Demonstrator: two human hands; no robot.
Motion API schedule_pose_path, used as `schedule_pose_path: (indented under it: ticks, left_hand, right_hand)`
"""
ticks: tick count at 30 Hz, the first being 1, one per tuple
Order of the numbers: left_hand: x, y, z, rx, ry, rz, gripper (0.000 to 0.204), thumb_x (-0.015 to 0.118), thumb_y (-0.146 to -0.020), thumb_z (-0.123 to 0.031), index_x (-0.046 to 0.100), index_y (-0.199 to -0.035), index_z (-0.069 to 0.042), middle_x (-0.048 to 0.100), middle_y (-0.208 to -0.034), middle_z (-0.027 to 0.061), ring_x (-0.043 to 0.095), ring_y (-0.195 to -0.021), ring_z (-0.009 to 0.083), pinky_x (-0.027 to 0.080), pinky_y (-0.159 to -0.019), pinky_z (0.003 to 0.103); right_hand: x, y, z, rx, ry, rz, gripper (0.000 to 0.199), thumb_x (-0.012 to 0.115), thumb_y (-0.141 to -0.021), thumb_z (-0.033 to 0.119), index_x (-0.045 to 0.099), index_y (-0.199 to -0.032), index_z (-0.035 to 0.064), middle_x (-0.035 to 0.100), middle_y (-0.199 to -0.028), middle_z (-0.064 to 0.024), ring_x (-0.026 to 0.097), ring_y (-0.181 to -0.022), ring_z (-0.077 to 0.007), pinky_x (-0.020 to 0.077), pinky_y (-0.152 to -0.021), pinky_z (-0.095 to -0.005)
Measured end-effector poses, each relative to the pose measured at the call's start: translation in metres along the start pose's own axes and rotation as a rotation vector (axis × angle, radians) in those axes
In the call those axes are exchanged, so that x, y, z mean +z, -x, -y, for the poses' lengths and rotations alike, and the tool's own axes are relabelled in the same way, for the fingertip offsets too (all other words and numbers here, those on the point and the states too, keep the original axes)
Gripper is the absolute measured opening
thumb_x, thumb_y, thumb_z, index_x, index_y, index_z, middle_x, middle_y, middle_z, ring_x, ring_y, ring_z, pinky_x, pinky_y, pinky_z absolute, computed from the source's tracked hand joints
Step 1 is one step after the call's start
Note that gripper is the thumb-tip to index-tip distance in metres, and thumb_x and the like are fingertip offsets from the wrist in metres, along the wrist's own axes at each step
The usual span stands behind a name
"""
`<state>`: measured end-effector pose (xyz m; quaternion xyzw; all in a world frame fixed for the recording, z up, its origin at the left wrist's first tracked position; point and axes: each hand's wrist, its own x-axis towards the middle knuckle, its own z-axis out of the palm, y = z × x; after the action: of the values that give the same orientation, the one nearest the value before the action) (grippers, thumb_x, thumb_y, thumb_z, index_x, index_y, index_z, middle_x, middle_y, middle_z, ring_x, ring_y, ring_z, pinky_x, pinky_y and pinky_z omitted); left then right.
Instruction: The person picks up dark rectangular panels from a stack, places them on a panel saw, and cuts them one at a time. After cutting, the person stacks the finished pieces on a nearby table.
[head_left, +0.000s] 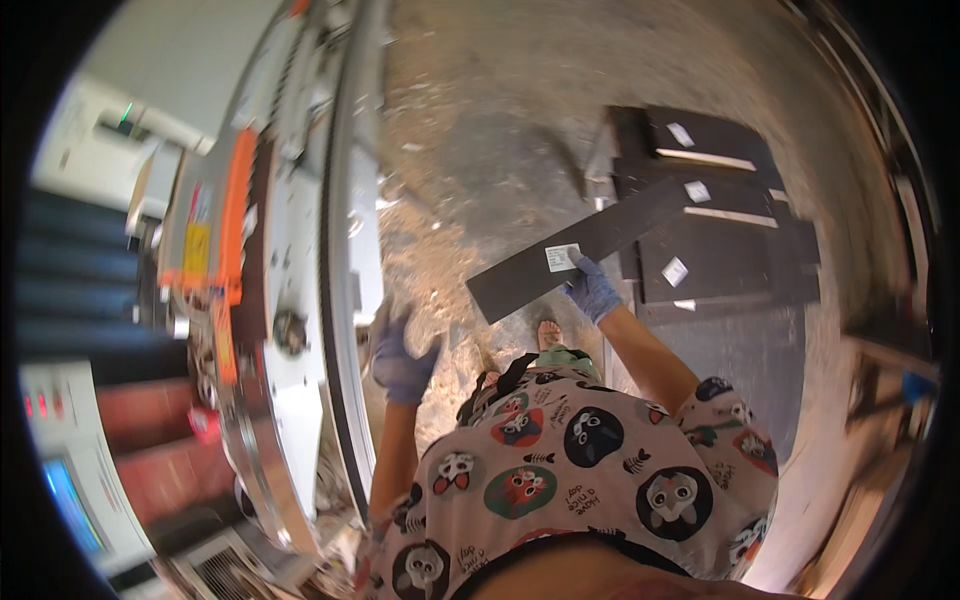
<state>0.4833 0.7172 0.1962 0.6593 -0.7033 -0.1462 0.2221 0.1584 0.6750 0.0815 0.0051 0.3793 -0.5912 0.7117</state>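
A long, narrow dark board (pixel 515 285) with a white label on its face is in my right hand (pixel 592 290), whose gloved fingers grip its lower edge close to the label. The board slants up to the right, and its far end overlaps the stack of dark panels (pixel 730 250) in this view; whether they touch, I cannot tell. My left hand (pixel 404 362), also gloved, is smeared by motion but shows thumb and fingers apart. Nothing is in it, and it is beside the metal edge of the long machine (pixel 345 300) on my left.
Several white labels and pale strips lie on the stacked panels. Sawdust and scraps cover the concrete floor (pixel 455 190) between stack and machine. The machine carries an orange guard (pixel 236 220). A control cabinet with a lit screen (pixel 75 505) stands lower left. Wooden pieces (pixel 890 350) are at far right.
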Motion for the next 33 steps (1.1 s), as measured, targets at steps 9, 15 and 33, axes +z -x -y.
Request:
schedule_pose_path:
  ticks: [9,15,33]
  left_hand:
    - [-0.042,0.039,0.025,0.072,-0.101,-0.005,0.075,0.078,-0.056,-0.036,0.049,-0.124,-0.022,0.049,-0.119,0.0098,0.046,-0.112,0.0294,0.035,-0.098,0.041]
    - [-0.127,0.127,0.117,-0.338,-0.172,-0.032,0.065,0.078,-0.058,-0.027,0.055,-0.118,-0.02,0.05,-0.121,0.0085,0.054,-0.103,0.0258,0.044,-0.096,0.032]
    - [-0.2,0.167,0.389,-0.614,-0.701,-0.327,0.053,0.06,-0.078,-0.044,0.05,-0.127,-0.026,0.029,-0.142,0.0156,0.023,-0.13,0.0407,0.019,-0.107,0.05]
  right_hand:
    - [0.132,0.077,-0.198,0.259,0.352,0.471,0.027,0.06,-0.086,0.016,0.052,-0.113,0.0123,0.059,-0.101,-0.0028,0.059,-0.086,-0.0147,0.0519,-0.068,-0.0276]
    - [0.153,0.093,-0.211,0.388,0.945,0.65,0.039,0.06,-0.084,0.021,0.049,-0.12,0.0109,0.058,-0.107,-0.005,0.058,-0.091,-0.0154,0.047,-0.084,-0.0298]
    - [0.1,0.106,-0.24,0.299,1.104,0.287,0.039,0.06,-0.085,0.021,0.049,-0.118,0.004,0.06,-0.103,-0.0097,0.06,-0.084,-0.0172,0.0501,-0.074,-0.0295]
